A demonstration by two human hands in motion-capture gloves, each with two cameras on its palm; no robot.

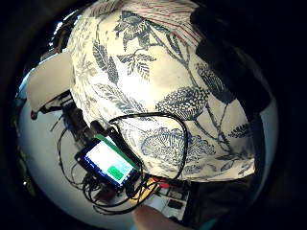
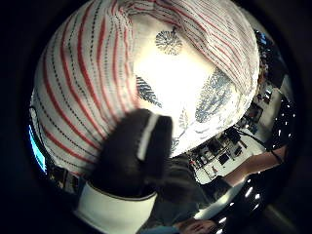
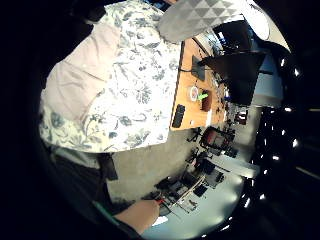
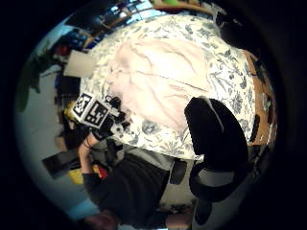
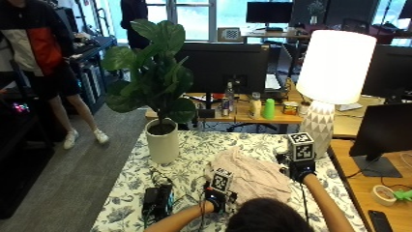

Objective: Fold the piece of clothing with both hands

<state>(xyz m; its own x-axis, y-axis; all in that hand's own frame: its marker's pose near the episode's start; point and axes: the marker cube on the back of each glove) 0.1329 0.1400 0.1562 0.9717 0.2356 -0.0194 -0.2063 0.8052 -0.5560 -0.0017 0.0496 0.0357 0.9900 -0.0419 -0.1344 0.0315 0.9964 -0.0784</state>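
You have a pale pink garment on a white tablecloth printed with blue-grey leaves. Your gloves are black.

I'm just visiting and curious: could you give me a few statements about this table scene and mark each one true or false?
1. The garment lies on a flower-patterned tablecloth. True.
2. The garment is dark green. False: it is pale pink.
3. A potted plant stands on the table to the left of the garment. True.
4. The lamp is lying on its side. False: it stands upright at the table's right.
5. The left hand is at the garment's near left edge. True.
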